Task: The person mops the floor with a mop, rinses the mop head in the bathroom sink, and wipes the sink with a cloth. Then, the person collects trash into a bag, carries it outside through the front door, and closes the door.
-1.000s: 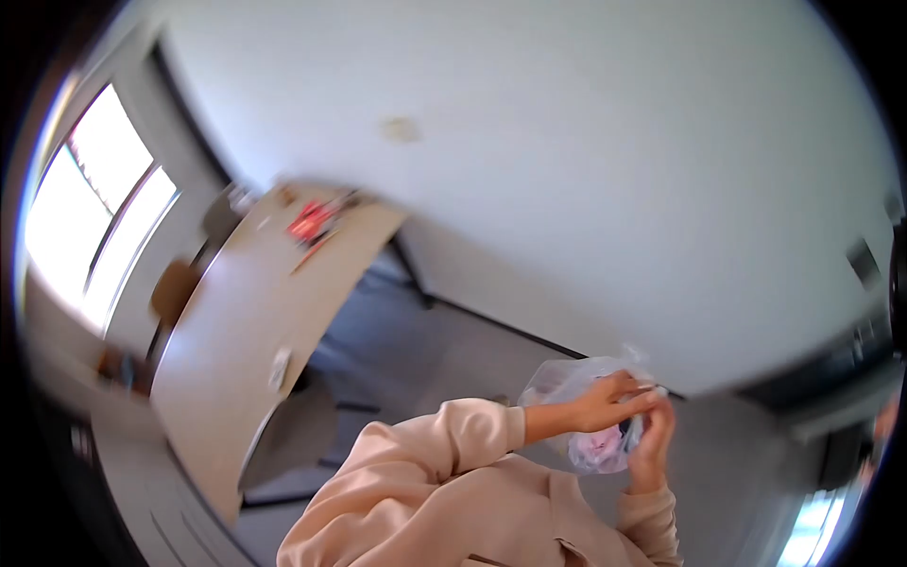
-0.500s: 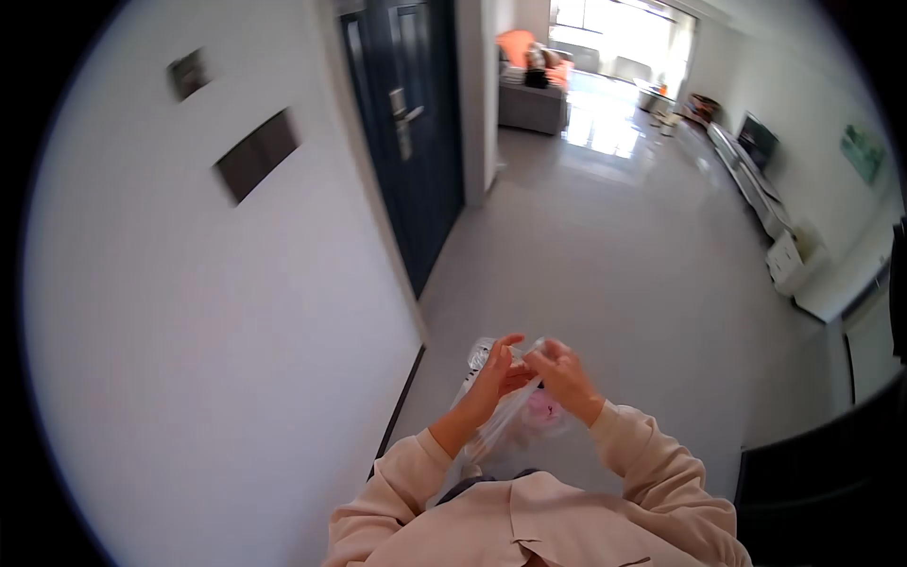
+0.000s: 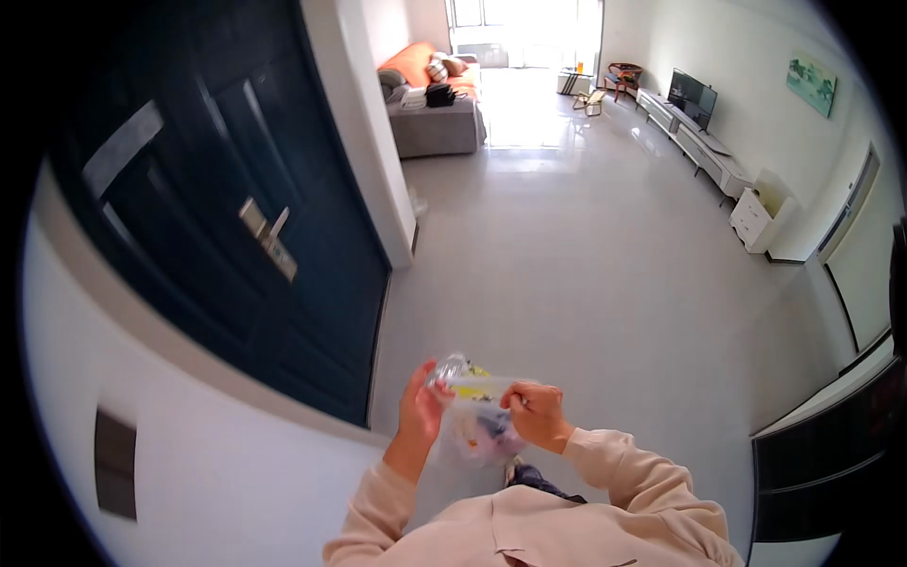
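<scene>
A see-through plastic bag [image 3: 472, 437] hangs between my hands in front of my body, its top edge stretched across from one to the other. Mixed items show blurrily through it, with yellow, dark and pink patches. My left hand [image 3: 422, 406] grips the bag's left side, its fingers partly hidden. Close to those fingertips, a clear, shiny plastic container [image 3: 453, 366] sticks up at the bag's mouth; whether the hand touches it I cannot tell. My right hand [image 3: 537, 413] is closed in a fist around the bag's right edge.
A dark blue door [image 3: 217, 217] with a metal handle stands at left. Grey floor [image 3: 576, 255] stretches ahead towards a sofa [image 3: 435, 123] and bright window. Along the right wall are a TV cabinet [image 3: 699, 151], a white drawer unit [image 3: 753, 222] and a glossy black surface [image 3: 841, 463].
My view has moved forward and turned, bringing the door nearer. My hands have moved apart, pulling the bag's top wide, and its contents show more.
</scene>
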### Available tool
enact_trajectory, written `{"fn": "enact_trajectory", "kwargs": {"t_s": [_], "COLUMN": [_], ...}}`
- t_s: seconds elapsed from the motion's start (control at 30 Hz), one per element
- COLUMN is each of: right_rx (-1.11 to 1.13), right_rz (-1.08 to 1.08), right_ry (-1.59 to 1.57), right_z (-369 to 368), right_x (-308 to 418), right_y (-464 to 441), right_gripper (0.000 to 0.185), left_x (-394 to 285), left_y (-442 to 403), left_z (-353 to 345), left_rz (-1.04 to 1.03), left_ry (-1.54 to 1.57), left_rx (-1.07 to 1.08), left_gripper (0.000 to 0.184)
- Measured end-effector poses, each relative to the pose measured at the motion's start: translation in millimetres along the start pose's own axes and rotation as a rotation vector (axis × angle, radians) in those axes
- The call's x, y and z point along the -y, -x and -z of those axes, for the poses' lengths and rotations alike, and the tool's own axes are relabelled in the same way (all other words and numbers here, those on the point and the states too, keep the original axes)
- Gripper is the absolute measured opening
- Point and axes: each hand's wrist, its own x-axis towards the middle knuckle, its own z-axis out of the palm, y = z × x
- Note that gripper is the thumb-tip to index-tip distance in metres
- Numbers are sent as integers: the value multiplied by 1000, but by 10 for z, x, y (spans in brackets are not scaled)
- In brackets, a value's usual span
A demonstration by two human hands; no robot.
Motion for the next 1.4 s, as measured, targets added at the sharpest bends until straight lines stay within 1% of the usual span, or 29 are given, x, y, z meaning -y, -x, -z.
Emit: {"fn": "enact_trajectory", "kwargs": {"t_s": [0.07, 0.1, 0.13, 0.2, 0.23, 0.3, 0.33, 0.37, 0.4, 0.43, 0.47, 0.53, 0.6, 0.67, 0.7, 0.73, 0.8, 0.83, 0.87, 0.93, 0.97, 1.0, 1.07, 1.1, 1.17, 1.2, 1.27, 1.37, 1.4], "right_rx": [-191, -217, -217, -5, 10, -57, 0, 79, 161, 156, 211, 283, 341, 337, 392, 439, 410, 389, 442, 801, 907, 951, 1087, 1105, 1153, 1181, 1105, 1131, 1090], "right_rz": [64, 119, 111, 102, 117, 232, 272, 260, 250, 316, 365, 386, 462, 674, 748, 790, 1080, 1168, 1207, 1210, 1250, 1299, 1171, 1115, 1004, 936, 971, 1020, 1058], "right_ry": [-18, 120, 122, 205, 209, 75, 64, 111, 163, 144, 148, 193, 226, 269, 274, 256, 327, 343, 319, 571, 639, 620, 572, 486, 339, 271, 122, 52, 46], "right_z": [-82, -194, -322, -547, -670, -883, -1014, -1081, -1198, -1354, -1571, -1822, -2211, -2571, -2729, -2907, -3364, -3602, -3801, -4174, -4287, -4416, -4667, -4746, -4835, -4937, -5081, -5250, -5289], "right_x": [130, 99, 98, 142, 204, 355, 479, 597, 699, 726, 811, 993, 1191, 1480, 1626, 1730, 1938, 1994, 2099, 2259, 2364, 2382, 2353, 2289, 2062, 1922, 1782, 1736, 1736], "right_y": [-587, -916, -1225, -1833, -2127, -2681, -2915, -3224, -3470, -3745, -4076, -4514, -5051, -5402, -5521, -5611, -5918, -6057, -6202, -6509, -6616, -6668, -6752, -6750, -6727, -6670, -6540, -6547, -6519], "right_gripper": [12, 17, 17, 21, 21, 24, 24, 25, 27, 27, 27, 27, 28, 30, 41, 41, 55, 57, 57, 48, 34, 34, 34, 32, 27, 26, 20, 19, 18], "left_x": [-115, -183, -246, -409, -521, -644, -738, -834, -865, -880, -1059, -1274, -1468, -1532, -1543, -1523, -1676, -1718, -1732, -1706, -1739, -1699, -1854, -1932, -1995, -2030, -2147, -2382, -2372], "left_y": [-336, -496, -646, -941, -1133, -1639, -1779, -1951, -2200, -2462, -2616, -2885, -3202, -3371, -3420, -3449, -3597, -3714, -3810, -4084, -4267, -4425, -4658, -4769, -4959, -5021, -5042, -5092, -5146], "left_z": [85, 118, 169, 296, 367, 450, 554, 567, 732, 971, 896, 904, 1126, 1340, 1434, 1520, 1529, 1554, 1581, 1668, 1743, 1785, 1738, 1786, 1820, 1864, 1903, 1853, 1912], "left_rz": [-14, -38, -63, -83, -114, -189, -247, -219, -258, -242, -213, -195, -221, -249, -252, -261, -271, -313, -349, -385, -388, -415, -421, -434, -462, -495, -559, -517, -520], "left_ry": [-49, -47, -40, -38, -34, -41, -54, -91, -108, -114, -126, -146, -146, -153, -143, -131, -96, -90, -83, -88, -134, -140, -131, -100, -161, -71, 7, 31, 40], "left_rx": [-8, -61, -117, -138, -162, -200, -229, -194, -218, -163, -248, -325, -360, -407, -424, -446, -523, -552, -584, -664, -694, -747, -884, -922, -1072, -1099, -1108, -1169, -1176], "left_gripper": [39, 39, 39, 35, 31, 27, 24, 20, 20, 18, 15, 11, 11, 12, 11, 11, 14, 16, 19, 19, 18, 20, 21, 21, 23, 24, 28, 29, 29]}}
